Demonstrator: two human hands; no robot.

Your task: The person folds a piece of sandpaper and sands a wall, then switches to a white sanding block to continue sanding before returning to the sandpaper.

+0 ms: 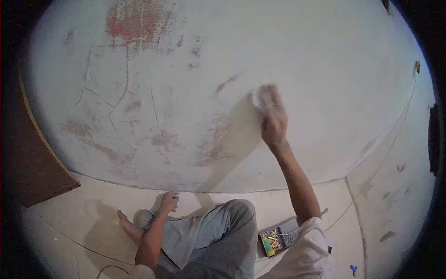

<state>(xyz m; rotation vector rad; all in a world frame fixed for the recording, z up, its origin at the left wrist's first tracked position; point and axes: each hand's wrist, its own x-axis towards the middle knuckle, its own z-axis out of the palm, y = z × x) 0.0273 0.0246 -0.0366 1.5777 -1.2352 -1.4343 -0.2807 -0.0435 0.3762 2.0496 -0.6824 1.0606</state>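
Note:
My right hand [273, 109] is raised against the pale, patchy wall [316, 83], its fingers smeared by motion. Under and beside those fingers shows a whitish piece [256, 99], perhaps paper or cloth, too blurred to name. Reddish-brown worn patches [227, 83] mark the wall just left of that hand. My left hand [169, 202] is closed, with the forearm by my bent leg, close to the foot of the wall. A small pale spot shows at its fingertips, but what it holds, if anything, cannot be made out.
On the floor right of my knee lies an open dark case [281, 236] with small yellow and green items. A thin cable [378, 169] runs down the right wall. A brown board [42, 153] stands at left. A small blue object [353, 269] lies at lower right.

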